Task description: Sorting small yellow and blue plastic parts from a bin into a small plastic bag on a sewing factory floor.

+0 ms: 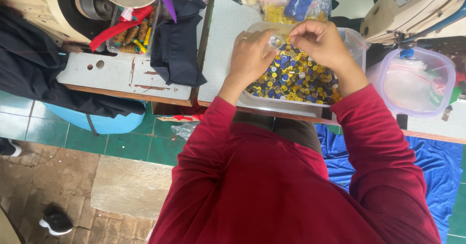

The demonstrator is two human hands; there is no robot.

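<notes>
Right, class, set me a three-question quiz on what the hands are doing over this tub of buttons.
1. True or false: both hands are over the clear tub of buttons.
2. The buttons are mostly: A red and green, B yellow and blue, C black.
3. What do the left hand and right hand hold between them?

Key: 1 true. 2 B. 3 a small clear plastic bag.
</notes>
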